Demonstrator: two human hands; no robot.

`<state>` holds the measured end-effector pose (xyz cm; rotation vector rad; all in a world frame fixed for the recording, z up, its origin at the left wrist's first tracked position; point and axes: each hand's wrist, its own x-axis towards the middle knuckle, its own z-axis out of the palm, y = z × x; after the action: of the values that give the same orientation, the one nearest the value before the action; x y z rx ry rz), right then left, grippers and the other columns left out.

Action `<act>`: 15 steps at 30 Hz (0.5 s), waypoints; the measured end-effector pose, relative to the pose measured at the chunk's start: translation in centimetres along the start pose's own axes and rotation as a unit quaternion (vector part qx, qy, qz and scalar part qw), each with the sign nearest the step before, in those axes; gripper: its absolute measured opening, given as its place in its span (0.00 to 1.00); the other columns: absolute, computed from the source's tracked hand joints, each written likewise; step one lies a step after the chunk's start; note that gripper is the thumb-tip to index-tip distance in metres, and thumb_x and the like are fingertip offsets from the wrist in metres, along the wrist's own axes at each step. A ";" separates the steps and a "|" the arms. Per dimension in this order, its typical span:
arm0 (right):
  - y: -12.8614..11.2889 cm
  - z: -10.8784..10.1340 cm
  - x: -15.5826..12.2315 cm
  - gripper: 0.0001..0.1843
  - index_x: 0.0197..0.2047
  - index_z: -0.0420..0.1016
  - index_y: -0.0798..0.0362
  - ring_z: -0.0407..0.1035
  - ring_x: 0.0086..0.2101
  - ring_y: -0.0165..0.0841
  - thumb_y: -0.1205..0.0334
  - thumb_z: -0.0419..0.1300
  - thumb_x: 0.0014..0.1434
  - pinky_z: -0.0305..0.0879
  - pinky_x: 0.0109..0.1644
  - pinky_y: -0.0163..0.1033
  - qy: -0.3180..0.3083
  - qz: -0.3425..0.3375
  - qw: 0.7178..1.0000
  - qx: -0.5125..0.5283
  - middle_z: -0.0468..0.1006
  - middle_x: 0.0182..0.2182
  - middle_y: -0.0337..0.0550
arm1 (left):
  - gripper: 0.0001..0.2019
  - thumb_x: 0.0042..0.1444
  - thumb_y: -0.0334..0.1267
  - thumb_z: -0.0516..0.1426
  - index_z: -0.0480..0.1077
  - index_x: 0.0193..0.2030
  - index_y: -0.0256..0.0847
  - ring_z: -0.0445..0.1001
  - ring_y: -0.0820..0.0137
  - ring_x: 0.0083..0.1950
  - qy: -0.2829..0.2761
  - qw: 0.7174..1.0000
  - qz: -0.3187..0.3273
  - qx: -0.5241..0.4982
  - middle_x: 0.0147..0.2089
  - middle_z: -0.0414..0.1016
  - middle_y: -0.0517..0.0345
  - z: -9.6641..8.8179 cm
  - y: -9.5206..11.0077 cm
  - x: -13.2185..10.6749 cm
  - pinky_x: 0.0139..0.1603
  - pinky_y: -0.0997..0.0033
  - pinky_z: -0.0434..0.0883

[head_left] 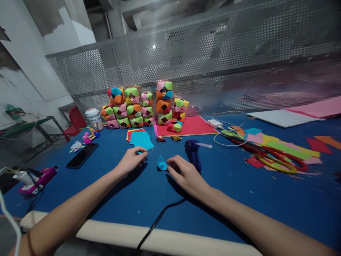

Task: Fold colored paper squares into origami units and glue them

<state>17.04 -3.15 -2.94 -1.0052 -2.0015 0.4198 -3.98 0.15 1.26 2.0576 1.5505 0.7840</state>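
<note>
Paper-folding in hand, it seems: the blue folded piece (161, 164) sits on the worktop (133, 206) between the hands. There's the right hand (186, 174), grip narrow at the piece's edge (contact hard to call); left hand (131, 159) curled near the blue sheets (141, 138), hold unclear. A light pinch looks called for next!

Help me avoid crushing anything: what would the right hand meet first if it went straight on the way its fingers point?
Most likely the small, folded, bright-blue paper piece, right in front of the right hand; whether they touch is hard to tell from this view.
</note>
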 end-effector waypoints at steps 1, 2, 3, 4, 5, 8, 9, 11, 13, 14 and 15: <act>0.1 0.1 -0.1 0.05 0.36 0.66 0.52 0.66 0.33 0.32 0.68 0.50 0.59 0.63 0.37 0.37 -0.011 -0.013 1.000 -0.009 0.69 0.32 0.42 | 0.15 0.55 0.42 0.50 0.70 0.41 0.35 0.72 0.69 0.30 0.005 1.000 0.008 0.025 0.32 0.74 0.51 -0.3 -0.6 0.5 0.30 0.71 0.69; 0.1 0.2 -0.1 0.06 0.38 0.66 0.52 0.66 0.34 0.32 0.68 0.50 0.59 0.63 0.38 0.38 -0.020 -0.029 0.999 -0.019 0.69 0.33 0.43 | 0.13 0.53 0.41 0.52 0.71 0.40 0.36 0.73 0.68 0.35 0.014 0.998 0.018 0.053 0.36 0.74 0.50 -0.5 -1.2 1.1 0.36 0.69 0.70; 0.1 0.2 -0.2 0.07 0.39 0.67 0.53 0.66 0.35 0.33 0.69 0.50 0.59 0.63 0.39 0.39 -0.029 -0.044 0.998 -0.030 0.70 0.34 0.44 | 0.12 0.52 0.40 0.53 0.71 0.40 0.37 0.72 0.66 0.41 0.023 0.996 0.030 0.081 0.41 0.73 0.49 -0.6 -1.7 1.7 0.43 0.66 0.68; 0.1 0.2 -0.3 0.08 0.41 0.68 0.53 0.65 0.36 0.34 0.69 0.50 0.58 0.63 0.41 0.40 -0.036 -0.061 0.997 -0.042 0.70 0.35 0.45 | 0.13 0.52 0.39 0.54 0.71 0.42 0.37 0.70 0.64 0.46 0.029 0.993 0.041 0.107 0.45 0.72 0.49 -0.6 -2.3 2.2 0.49 0.65 0.66; 0.0 0.2 -0.3 0.09 0.41 0.68 0.53 0.65 0.38 0.35 0.68 0.51 0.58 0.63 0.42 0.41 -0.044 -0.079 0.994 -0.056 0.70 0.36 0.46 | 0.14 0.52 0.39 0.54 0.70 0.44 0.38 0.67 0.63 0.51 0.032 0.990 0.050 0.132 0.49 0.70 0.49 -0.6 -2.8 2.7 0.53 0.64 0.63; -0.4 0.2 -0.4 0.08 0.39 0.72 0.52 0.65 0.40 0.36 0.66 0.52 0.58 0.62 0.43 0.43 -0.090 -0.117 0.984 -0.103 0.71 0.39 0.47 | 0.16 0.52 0.40 0.55 0.69 0.47 0.38 0.65 0.62 0.53 0.024 0.979 0.055 0.195 0.52 0.68 0.49 -0.2 -4.2 3.7 0.55 0.63 0.61; -0.4 0.2 -0.4 0.08 0.38 0.72 0.52 0.65 0.39 0.36 0.64 0.52 0.59 0.62 0.42 0.43 -0.109 -0.121 0.979 -0.120 0.72 0.39 0.47 | 0.16 0.52 0.41 0.55 0.69 0.47 0.38 0.66 0.61 0.53 0.019 0.976 0.054 0.212 0.51 0.69 0.49 -0.1 -4.6 4.0 0.54 0.63 0.62; -0.4 0.4 -0.3 0.10 0.41 0.73 0.52 0.66 0.40 0.37 0.61 0.52 0.59 0.62 0.43 0.45 -0.134 -0.120 0.972 -0.151 0.73 0.40 0.47 | 0.15 0.53 0.42 0.54 0.70 0.44 0.39 0.67 0.60 0.51 0.011 0.969 0.052 0.241 0.48 0.71 0.48 0.0 -5.1 4.2 0.52 0.62 0.63; -0.1 0.6 -0.1 0.15 0.47 0.71 0.54 0.65 0.45 0.41 0.57 0.52 0.60 0.61 0.47 0.48 -0.128 -0.116 0.969 -0.178 0.72 0.46 0.52 | 0.13 0.54 0.43 0.53 0.71 0.41 0.39 0.68 0.60 0.50 0.006 0.964 0.055 0.261 0.46 0.72 0.48 0.1 -5.4 4.4 0.51 0.62 0.63; 0.1 0.8 0.0 0.18 0.50 0.69 0.55 0.63 0.49 0.43 0.56 0.51 0.60 0.60 0.50 0.50 -0.120 -0.113 0.968 -0.189 0.70 0.50 0.54 | 0.13 0.54 0.43 0.53 0.71 0.40 0.39 0.68 0.60 0.49 0.003 0.962 0.057 0.267 0.44 0.72 0.48 0.0 -5.5 4.4 0.50 0.63 0.63; 0.3 0.9 0.0 0.20 0.52 0.68 0.57 0.61 0.52 0.45 0.55 0.51 0.60 0.57 0.52 0.51 -0.112 -0.110 0.967 -0.198 0.67 0.53 0.57 | 0.12 0.55 0.43 0.52 0.71 0.38 0.38 0.69 0.61 0.48 0.001 0.961 0.060 0.270 0.43 0.73 0.48 0.0 -5.5 4.4 0.49 0.64 0.64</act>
<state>16.50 -2.88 -3.64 -0.9887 -2.4341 0.0065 -6.95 5.90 -1.56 2.5501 1.8035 0.4266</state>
